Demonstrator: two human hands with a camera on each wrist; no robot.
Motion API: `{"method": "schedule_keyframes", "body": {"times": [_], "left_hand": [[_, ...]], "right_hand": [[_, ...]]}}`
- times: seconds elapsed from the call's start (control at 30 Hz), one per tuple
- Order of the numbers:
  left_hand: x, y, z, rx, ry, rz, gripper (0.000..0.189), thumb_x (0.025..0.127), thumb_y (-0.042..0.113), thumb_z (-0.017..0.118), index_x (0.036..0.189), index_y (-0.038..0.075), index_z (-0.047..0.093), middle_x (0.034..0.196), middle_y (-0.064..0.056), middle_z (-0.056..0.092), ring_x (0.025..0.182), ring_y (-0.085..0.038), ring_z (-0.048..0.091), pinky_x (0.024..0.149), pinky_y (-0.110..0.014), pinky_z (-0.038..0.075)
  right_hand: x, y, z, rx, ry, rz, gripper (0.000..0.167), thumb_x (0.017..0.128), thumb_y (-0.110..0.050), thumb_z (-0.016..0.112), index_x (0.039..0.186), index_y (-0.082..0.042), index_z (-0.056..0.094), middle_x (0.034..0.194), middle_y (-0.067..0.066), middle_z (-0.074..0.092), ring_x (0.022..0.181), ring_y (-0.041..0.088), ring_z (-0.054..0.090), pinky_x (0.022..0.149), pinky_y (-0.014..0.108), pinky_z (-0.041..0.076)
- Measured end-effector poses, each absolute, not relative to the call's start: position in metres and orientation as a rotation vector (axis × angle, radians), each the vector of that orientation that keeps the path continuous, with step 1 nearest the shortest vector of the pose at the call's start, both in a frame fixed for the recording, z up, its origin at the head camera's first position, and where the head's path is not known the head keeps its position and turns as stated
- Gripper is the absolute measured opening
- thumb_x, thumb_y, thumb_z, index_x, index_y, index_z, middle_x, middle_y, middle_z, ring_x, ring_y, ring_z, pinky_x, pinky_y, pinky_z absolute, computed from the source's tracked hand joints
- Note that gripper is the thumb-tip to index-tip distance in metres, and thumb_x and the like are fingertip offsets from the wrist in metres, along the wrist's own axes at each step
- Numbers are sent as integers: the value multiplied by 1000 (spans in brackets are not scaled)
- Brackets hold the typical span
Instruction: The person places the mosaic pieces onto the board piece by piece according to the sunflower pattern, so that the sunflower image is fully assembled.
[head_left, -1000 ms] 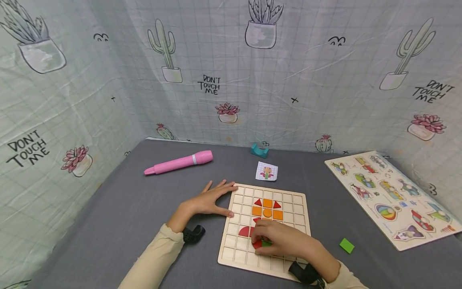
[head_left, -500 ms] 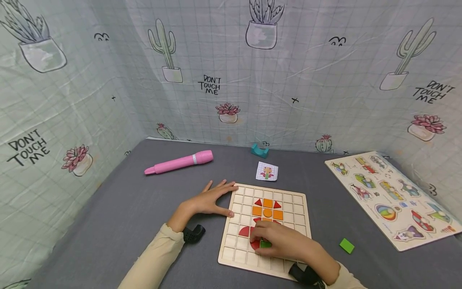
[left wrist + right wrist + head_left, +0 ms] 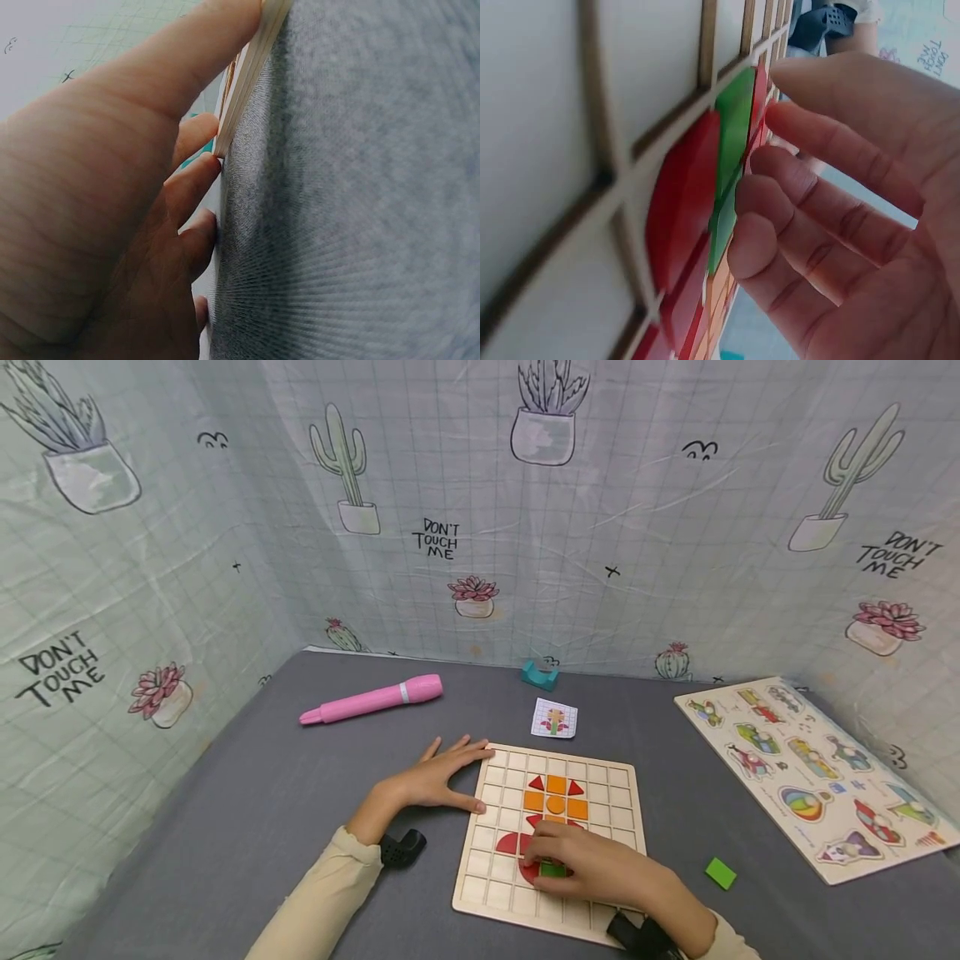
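Note:
My left hand (image 3: 423, 782) spreads its fingers against the left edge of a wooden grid board (image 3: 480, 893); the left wrist view shows the thumb and fingertips touching that edge. Over the board's lower middle, my right hand (image 3: 581, 864) bends its fingers, with thumb and index fingertip at a red rounded piece (image 3: 527, 872) lying in a cell. Beside it is a green square tile (image 3: 552, 868). More red pieces (image 3: 507, 842), several orange squares (image 3: 577, 809) and an orange circle (image 3: 555, 804) fill cells above. The right hand hides part of the pattern.
A loose green tile (image 3: 721, 873) lies right of the board. Behind it are a small pattern card (image 3: 554, 718) and a teal curved piece (image 3: 540, 675). A pink pen-shaped object (image 3: 372, 698) lies back left; a picture puzzle board (image 3: 810, 768) lies at right.
The red rounded piece under my right fingers has turned and shifted slightly left, now lying flatter in its cell. My right hand moved very little; the left hand stays put.

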State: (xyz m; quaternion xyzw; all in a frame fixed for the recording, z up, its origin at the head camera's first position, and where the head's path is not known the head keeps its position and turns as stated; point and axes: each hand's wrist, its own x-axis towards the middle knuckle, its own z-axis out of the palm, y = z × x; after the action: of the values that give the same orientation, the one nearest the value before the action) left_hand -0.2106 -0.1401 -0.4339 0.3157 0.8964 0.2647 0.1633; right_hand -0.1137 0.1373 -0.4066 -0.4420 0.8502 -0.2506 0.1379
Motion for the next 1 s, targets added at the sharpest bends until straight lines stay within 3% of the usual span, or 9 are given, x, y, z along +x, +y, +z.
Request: {"method": "schedule_keyframes", "body": {"times": [0.37, 0.57, 1.0], "left_hand": [[-211, -141, -436, 901, 2559, 759, 85, 83, 47, 74, 153, 19, 34, 162, -3, 21, 151, -28, 5, 116, -60, -8], [-211, -141, -437, 901, 2558, 762, 86, 83, 48, 75, 153, 19, 34, 162, -3, 22, 151, -28, 6, 116, -60, -7], [-211, -141, -438, 906, 2546, 783, 86, 83, 47, 75, 153, 19, 34, 162, -3, 21, 151, -29, 5, 115, -60, -8]], "right_hand": [[-116, 178, -415, -1271, 2400, -925, 5, 96, -18, 65, 99, -17, 68, 91, -10, 57, 74, -2, 47, 63, 15, 46], [-119, 202, -416, -1237, 2410, -985, 9, 96, -19, 65, 102, -15, 70, 96, -4, 62, 77, 0, 50, 62, 17, 47], [-129, 252, -411, -1253, 2442, -987, 12, 94, -9, 65, 102, -17, 69, 97, -8, 60, 73, -3, 50, 58, 20, 47]]}}
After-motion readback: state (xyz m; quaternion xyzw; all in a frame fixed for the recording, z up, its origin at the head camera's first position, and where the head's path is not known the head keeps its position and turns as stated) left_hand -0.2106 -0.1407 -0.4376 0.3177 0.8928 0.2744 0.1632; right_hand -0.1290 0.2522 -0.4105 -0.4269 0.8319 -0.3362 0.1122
